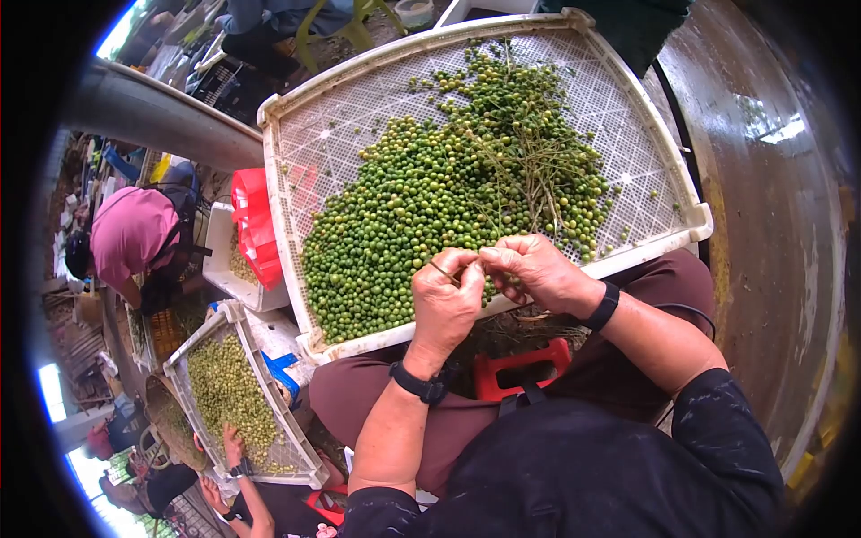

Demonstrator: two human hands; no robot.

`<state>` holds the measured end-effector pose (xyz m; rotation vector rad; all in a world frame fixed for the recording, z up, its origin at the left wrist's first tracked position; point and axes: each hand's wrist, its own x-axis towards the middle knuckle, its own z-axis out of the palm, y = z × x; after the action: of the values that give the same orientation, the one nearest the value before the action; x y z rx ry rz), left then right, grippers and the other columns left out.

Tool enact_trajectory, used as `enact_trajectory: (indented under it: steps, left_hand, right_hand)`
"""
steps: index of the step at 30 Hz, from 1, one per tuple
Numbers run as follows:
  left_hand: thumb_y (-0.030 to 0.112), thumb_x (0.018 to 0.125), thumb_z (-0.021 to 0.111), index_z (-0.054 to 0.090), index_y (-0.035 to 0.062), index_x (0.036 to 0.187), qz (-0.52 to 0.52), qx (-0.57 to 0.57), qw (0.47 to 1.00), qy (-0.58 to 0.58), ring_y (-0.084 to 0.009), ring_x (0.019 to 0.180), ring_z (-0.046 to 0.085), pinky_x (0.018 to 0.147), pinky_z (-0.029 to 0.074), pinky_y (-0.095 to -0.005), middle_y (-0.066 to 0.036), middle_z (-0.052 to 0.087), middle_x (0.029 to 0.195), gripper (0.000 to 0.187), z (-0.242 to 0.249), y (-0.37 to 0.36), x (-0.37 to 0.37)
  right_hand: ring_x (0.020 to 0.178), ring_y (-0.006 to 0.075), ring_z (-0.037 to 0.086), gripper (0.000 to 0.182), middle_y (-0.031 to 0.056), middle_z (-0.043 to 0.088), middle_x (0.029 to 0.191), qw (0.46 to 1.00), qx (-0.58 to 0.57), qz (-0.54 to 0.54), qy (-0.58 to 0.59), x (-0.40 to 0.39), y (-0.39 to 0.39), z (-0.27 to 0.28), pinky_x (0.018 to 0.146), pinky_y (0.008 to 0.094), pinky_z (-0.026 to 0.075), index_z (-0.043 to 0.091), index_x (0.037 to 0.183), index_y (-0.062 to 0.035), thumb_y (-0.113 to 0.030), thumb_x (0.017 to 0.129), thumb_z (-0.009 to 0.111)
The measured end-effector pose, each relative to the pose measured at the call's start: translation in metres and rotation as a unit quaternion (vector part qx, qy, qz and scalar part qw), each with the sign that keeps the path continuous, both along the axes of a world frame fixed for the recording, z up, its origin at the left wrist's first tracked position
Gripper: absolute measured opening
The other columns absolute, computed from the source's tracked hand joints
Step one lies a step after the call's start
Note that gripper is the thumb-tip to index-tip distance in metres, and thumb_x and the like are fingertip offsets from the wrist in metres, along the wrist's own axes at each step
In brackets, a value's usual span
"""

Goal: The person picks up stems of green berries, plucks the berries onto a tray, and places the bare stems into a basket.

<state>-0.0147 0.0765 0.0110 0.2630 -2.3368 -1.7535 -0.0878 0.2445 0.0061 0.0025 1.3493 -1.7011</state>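
Note:
A shallow white mesh tray [619,108] rests in front of me, heaped with small round green fruits [395,206]. On its right side lies a tangle of thin stems [538,166] with fruits on them. Over the tray's near edge, both of my hands come together. A thin brown stem [442,271] sticks out of my left hand [447,300], whose fingers are closed in a pinch. My right hand [547,273] pinches at the left fingertips, and green fruit shows just below. What lies between its own fingertips is too small to make out.
At lower left, another person's hand [233,446] reaches into a second tray [309,457] of paler fruits. A red bag [256,224] hangs beside a white box [220,238]. A red stool [520,368] is between my knees. A person in pink [134,233] bends at left.

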Motion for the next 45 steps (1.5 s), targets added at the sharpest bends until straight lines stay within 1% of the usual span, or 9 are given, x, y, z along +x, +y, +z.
enact_trajectory:
  steps: [2, 4, 6, 13, 19, 31, 37, 40, 45]
  left_hand:
    - [0.003, 0.092, 0.066, 0.069, 0.0021, 0.087, 0.042, 0.179, 0.977, -0.108, -0.0078, 0.055, 0.054, 0.05, 0.04, -0.0263, 0.0, 0.062, 0.069, 0.006, 0.002, -0.006, -0.001]
    - [0.01, 0.096, 0.065, 0.068, 0.003, 0.092, 0.062, 0.344, 0.926, -0.142, -0.0035, 0.049, 0.049, 0.044, 0.037, -0.0199, 0.002, 0.059, 0.068, 0.009, 0.008, -0.015, -0.003]
    - [0.012, 0.097, 0.065, 0.067, 0.0037, 0.094, 0.081, 0.371, 0.913, -0.147, -0.0045, 0.048, 0.05, 0.042, 0.038, -0.0195, 0.001, 0.061, 0.069, 0.008, 0.008, -0.017, -0.004]
    - [0.013, 0.098, 0.065, 0.066, 0.0032, 0.096, 0.043, 0.363, 0.917, -0.159, -0.006, 0.048, 0.052, 0.042, 0.04, -0.0206, -0.001, 0.063, 0.073, 0.01, 0.003, -0.01, -0.001]
    - [0.012, 0.098, 0.064, 0.066, 0.0029, 0.097, 0.022, 0.366, 0.914, -0.175, -0.0061, 0.049, 0.052, 0.043, 0.041, -0.0205, -0.002, 0.063, 0.074, 0.01, 0.005, -0.01, -0.002]
    - [0.015, 0.097, 0.069, 0.065, 0.0075, 0.099, -0.034, 0.492, 0.849, -0.192, -0.0074, 0.049, 0.054, 0.043, 0.043, -0.0195, -0.001, 0.064, 0.074, 0.008, 0.008, -0.02, 0.002]
    - [0.014, 0.097, 0.069, 0.066, 0.008, 0.099, -0.058, 0.434, 0.882, -0.176, -0.0073, 0.049, 0.053, 0.043, 0.043, -0.0191, 0.0, 0.063, 0.074, 0.007, 0.006, -0.018, 0.005]
    - [0.014, 0.097, 0.068, 0.066, 0.0071, 0.099, -0.03, 0.463, 0.869, -0.172, -0.0076, 0.049, 0.053, 0.043, 0.042, -0.0196, -0.001, 0.063, 0.074, 0.007, 0.009, -0.022, 0.003]
    - [0.013, 0.098, 0.067, 0.066, 0.0043, 0.1, -0.016, 0.513, 0.842, -0.168, -0.0082, 0.048, 0.055, 0.042, 0.044, -0.0198, -0.003, 0.064, 0.075, 0.009, 0.011, -0.025, 0.002]
  right_hand:
    - [0.057, 0.009, 0.058, 0.021, 0.0014, 0.062, 0.074, 0.998, -0.035, -0.023, -0.046, -0.005, 0.0, 0.009, 0.046, 0.0234, 0.043, 0.061, 0.092, -0.0081, -0.027, 0.1, 0.065]
    - [0.071, 0.0124, 0.063, 0.012, 0.0042, 0.065, 0.087, 0.987, -0.137, -0.049, -0.062, -0.011, 0.003, 0.004, 0.057, 0.0269, 0.052, 0.062, 0.104, -0.0058, -0.014, 0.096, 0.066]
    - [0.073, 0.0112, 0.063, 0.018, 0.003, 0.066, 0.091, 0.986, -0.131, -0.057, -0.085, -0.012, 0.002, 0.005, 0.057, 0.0259, 0.053, 0.062, 0.11, -0.0055, -0.014, 0.096, 0.067]
    - [0.071, 0.0061, 0.057, 0.033, -0.0013, 0.061, 0.082, 0.998, -0.058, 0.034, -0.007, 0.0, 0.001, -0.003, 0.058, 0.0226, 0.047, 0.064, 0.108, -0.0035, -0.03, 0.093, 0.075]
    - [0.064, 0.0071, 0.056, 0.026, 0.0002, 0.064, 0.08, 0.997, -0.04, 0.038, 0.051, 0.002, -0.003, -0.006, 0.054, 0.0239, 0.046, 0.066, 0.104, -0.004, -0.028, 0.095, 0.072]
    - [0.063, 0.0078, 0.059, 0.019, -0.0002, 0.061, 0.073, 0.993, -0.09, 0.044, -0.068, -0.004, 0.003, 0.015, 0.051, 0.0231, 0.045, 0.064, 0.097, -0.0055, -0.021, 0.092, 0.074]
    - [0.056, 0.0076, 0.056, 0.014, -0.0001, 0.061, 0.07, 0.984, -0.01, 0.173, 0.049, -0.014, 0.007, 0.016, 0.051, 0.0234, 0.045, 0.064, 0.095, -0.0055, -0.017, 0.091, 0.071]
    - [0.061, 0.0074, 0.058, 0.015, -0.0001, 0.062, 0.075, 0.982, 0.015, 0.182, 0.053, -0.018, 0.011, 0.014, 0.054, 0.0235, 0.047, 0.065, 0.099, -0.005, -0.017, 0.092, 0.069]
    - [0.069, 0.0064, 0.061, 0.019, 0.0018, 0.065, 0.089, 0.991, -0.106, 0.075, -0.036, -0.011, 0.005, 0.008, 0.058, 0.0223, 0.05, 0.063, 0.107, -0.0045, -0.016, 0.093, 0.07]
